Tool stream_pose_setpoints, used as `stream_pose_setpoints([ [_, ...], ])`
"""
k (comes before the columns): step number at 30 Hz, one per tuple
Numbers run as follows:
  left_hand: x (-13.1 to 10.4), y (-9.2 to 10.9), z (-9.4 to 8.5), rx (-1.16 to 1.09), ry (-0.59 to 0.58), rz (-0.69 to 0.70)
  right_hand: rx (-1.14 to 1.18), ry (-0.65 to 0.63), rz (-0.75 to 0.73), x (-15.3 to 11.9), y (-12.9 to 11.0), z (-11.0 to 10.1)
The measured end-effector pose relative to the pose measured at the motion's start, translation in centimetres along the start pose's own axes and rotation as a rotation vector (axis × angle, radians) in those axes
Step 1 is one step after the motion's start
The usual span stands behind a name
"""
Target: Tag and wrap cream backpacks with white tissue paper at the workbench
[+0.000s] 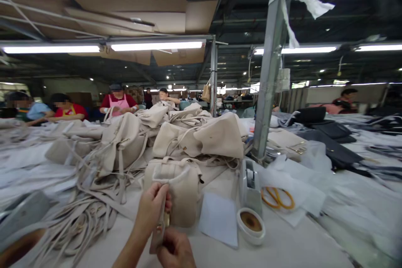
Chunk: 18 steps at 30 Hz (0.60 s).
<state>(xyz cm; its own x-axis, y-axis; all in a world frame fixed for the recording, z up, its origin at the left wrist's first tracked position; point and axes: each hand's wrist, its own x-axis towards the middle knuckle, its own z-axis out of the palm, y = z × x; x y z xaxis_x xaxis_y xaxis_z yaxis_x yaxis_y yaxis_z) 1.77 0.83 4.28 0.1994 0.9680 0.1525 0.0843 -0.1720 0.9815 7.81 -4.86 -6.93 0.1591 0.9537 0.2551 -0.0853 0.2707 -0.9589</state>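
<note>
My left hand (153, 202) pinches the upper end of a beige strap (159, 231) with gold-coloured metal fittings. Lower down, the fingers of my right hand (176, 248) are closed on the bottom part of the same strap. Right behind my hands sits a beige handbag (184, 197), its top handle (180, 175) wrapped in white material. Whether the strap is joined to this bag is hidden by my hands. A sheet of white paper (219, 219) lies on the table to the bag's right.
Beige bags (216, 136) are heaped behind, with loose straps (83, 222) at left. On the right are a tape dispenser (251, 184), a tape roll (251, 225), orange-handled scissors (278, 198), plastic film (292, 178) and a metal post (270, 63). Co-workers (117, 102) are farther back.
</note>
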Motion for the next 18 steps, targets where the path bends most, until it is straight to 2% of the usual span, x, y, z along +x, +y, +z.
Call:
stream_pose_setpoints([
  [3,0.3,0.3,0.3,-0.280,-0.139,-0.108,-0.201,0.079,-0.076,0.0,-0.5,-1.8],
  [5,0.2,0.3,0.5,-0.400,-0.167,-0.132,-0.330,0.128,-0.147,-0.5,-0.6,-3.6],
  [7,0.1,0.0,0.6,-0.447,-0.110,-0.139,-0.435,0.142,-0.261,-1.3,-1.1,-6.2],
  [10,0.4,-0.7,0.8,-0.454,-0.008,-0.146,-0.615,0.191,-0.384,-2.4,-3.3,-12.1],
  [11,0.6,-0.9,0.9,-0.453,0.006,-0.151,-0.683,0.236,-0.375,-2.5,-4.5,-14.4],
  [13,1.0,-1.2,1.2,-0.446,0.005,-0.154,-0.809,0.460,-0.328,-2.5,-7.3,-19.1],
  [15,1.3,-1.3,1.4,-0.434,-0.009,-0.149,-0.940,0.623,-0.264,-2.3,-9.8,-22.7],
  [16,1.4,-1.4,1.5,-0.429,-0.017,-0.144,-1.010,0.642,-0.242,-2.2,-10.6,-23.9],
  [18,1.5,-1.4,1.7,-0.432,-0.023,-0.132,-1.160,0.526,-0.212,-2.4,-11.2,-24.7],
])
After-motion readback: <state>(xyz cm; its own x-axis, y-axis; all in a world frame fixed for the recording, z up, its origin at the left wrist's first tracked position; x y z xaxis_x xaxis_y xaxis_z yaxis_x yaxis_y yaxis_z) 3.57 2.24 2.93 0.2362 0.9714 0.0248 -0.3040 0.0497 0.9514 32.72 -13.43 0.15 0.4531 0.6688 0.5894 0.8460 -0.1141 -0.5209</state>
